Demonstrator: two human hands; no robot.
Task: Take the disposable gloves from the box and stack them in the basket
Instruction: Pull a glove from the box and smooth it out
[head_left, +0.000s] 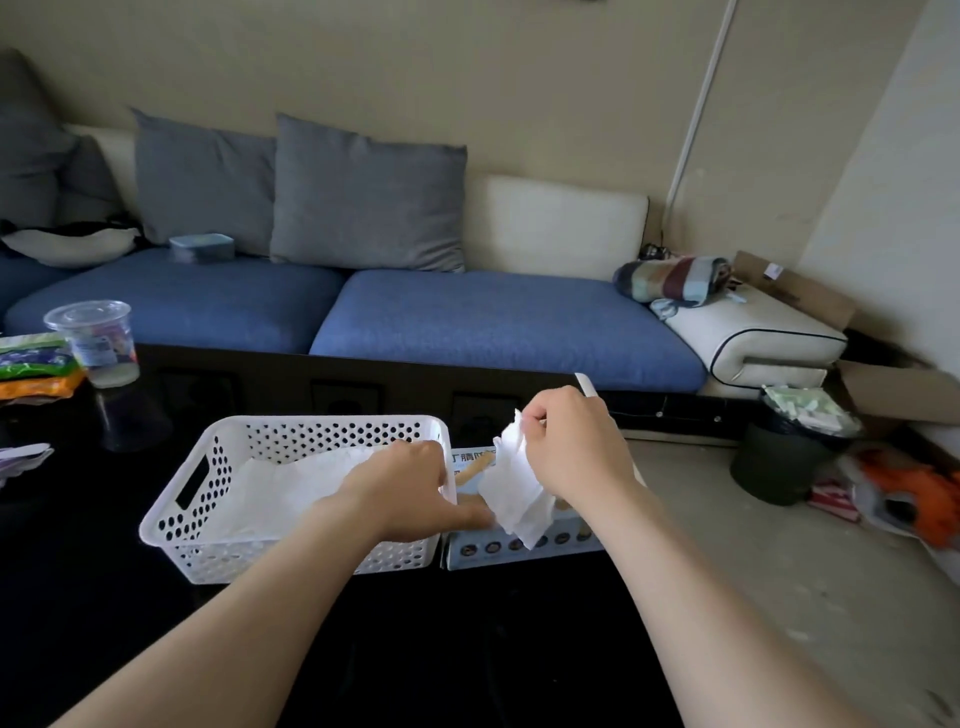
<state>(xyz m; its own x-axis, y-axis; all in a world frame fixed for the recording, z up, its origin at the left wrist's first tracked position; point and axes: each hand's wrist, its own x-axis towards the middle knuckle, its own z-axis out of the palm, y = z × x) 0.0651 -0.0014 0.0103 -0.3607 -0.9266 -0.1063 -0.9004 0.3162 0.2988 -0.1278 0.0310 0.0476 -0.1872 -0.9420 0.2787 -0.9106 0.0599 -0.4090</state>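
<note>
Our two forearms reach over the dark worktop (78, 571). Our right hand (576, 452) pinches a crumpled white glove (517, 491) between thumb and curled fingers, just above the glove box (519, 552), hiding its opening. Our left hand (410, 486) crosses the right rim of the white basket (291, 427), fingers fairly straight, tips on the box. Flat gloves (291, 483) already lie in the basket. A plastic cup (96, 338) and snack packets (31, 364) stand far left; a bin (779, 467) sits on the floor near the sofa (493, 312).
</note>
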